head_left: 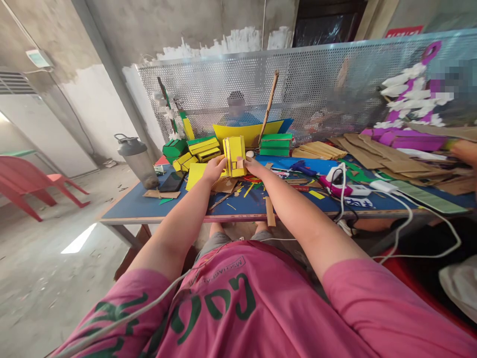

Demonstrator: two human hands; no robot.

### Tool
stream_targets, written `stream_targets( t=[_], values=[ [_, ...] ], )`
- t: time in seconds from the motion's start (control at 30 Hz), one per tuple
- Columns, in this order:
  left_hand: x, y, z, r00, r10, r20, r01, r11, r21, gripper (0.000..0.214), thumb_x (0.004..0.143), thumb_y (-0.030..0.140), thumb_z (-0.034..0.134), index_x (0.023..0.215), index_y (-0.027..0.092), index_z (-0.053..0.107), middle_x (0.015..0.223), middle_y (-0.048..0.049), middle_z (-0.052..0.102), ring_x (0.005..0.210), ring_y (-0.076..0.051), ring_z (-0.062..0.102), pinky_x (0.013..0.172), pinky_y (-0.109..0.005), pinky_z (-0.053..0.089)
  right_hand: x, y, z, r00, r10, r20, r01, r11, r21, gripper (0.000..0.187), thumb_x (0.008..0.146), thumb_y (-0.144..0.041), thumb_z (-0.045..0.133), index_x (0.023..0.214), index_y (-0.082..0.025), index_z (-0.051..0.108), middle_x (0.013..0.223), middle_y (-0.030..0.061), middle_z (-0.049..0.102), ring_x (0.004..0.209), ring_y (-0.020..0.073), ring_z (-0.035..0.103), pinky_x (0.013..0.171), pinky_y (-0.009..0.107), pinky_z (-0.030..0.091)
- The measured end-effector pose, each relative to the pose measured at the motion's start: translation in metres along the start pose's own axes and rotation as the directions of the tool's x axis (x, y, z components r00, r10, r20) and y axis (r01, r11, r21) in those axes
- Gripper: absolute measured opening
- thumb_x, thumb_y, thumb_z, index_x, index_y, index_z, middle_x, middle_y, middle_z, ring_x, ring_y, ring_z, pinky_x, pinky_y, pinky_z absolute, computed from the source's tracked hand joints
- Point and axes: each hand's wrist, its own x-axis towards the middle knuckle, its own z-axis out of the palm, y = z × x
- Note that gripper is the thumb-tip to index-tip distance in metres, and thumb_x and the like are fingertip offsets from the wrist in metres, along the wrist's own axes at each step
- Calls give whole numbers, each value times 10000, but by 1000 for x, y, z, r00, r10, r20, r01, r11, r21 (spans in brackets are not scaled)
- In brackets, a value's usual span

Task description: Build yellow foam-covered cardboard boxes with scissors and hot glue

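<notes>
Between my two hands stands a yellow cardboard box (234,151), upright above the littered middle of the table. My left hand (215,168) has its fingers closed on the box's left side. My right hand (252,166) grips the lower right side, with the fingers partly hidden. Several yellow cardboard pieces (204,148) are stacked just left of the box, beside a green one (174,149). Behind and to the right sits a green cardboard box (276,144). A yellow sheet (196,174) lies by my left hand, and cardboard scraps lie beneath.
A grey-lidded bottle (137,161) and a dark phone (173,181) stand and lie at the left. Rightward are a power strip (337,181) with white cables, brown cardboard strips (395,154) and a purple flowered piece (410,136). A perforated metal screen (201,74) closes off the back. Another person's arm (465,151) shows far right.
</notes>
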Motion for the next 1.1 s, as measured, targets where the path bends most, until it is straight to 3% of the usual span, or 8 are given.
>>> stream_targets(
  t=[0.3, 0.5, 0.8, 1.1],
  values=[
    [-3, 3, 0, 1000, -1, -6, 1, 1000, -15, 695, 1002, 741, 630, 1418, 221, 827, 1373, -123, 864, 1196, -328, 812, 988, -419, 674, -2, -4, 1, 1000, 11, -5, -11, 1000, -13, 924, 929, -851, 806, 1624, -247, 722, 1507, 121, 823, 1279, 329, 823, 1197, 530, 643],
    [-7, 12, -1, 999, -38, 22, 39, 998, -43, 737, 1017, 775, 634, 1457, 212, 812, 1349, -121, 870, 1132, -310, 813, 866, -372, 644, -6, -10, -2, 1000, 18, 14, -18, 999, -31, 855, 976, -830, 776, 1599, -244, 743, 1503, 124, 827, 1386, 362, 777, 1261, 552, 597],
    [-2, 8, 2, 995, -98, 29, 100, 990, -97, 652, 1039, 643, 615, 1532, 249, 780, 1432, -103, 846, 1108, -275, 803, 835, -364, 627, -2, -6, -2, 999, -41, 30, 42, 999, -13, 867, 937, -847, 783, 1596, -284, 748, 1567, 108, 798, 1508, 404, 713, 1315, 594, 559],
    [-5, 9, 2, 996, -89, 4, 89, 988, -129, 613, 1047, 635, 616, 1493, 258, 800, 1411, -93, 847, 1075, -259, 794, 813, -342, 603, -3, -9, -1, 999, -18, 47, 20, 999, -37, 851, 945, -836, 776, 1582, -272, 759, 1608, 118, 771, 1464, 417, 748, 1293, 607, 583]
  ],
)
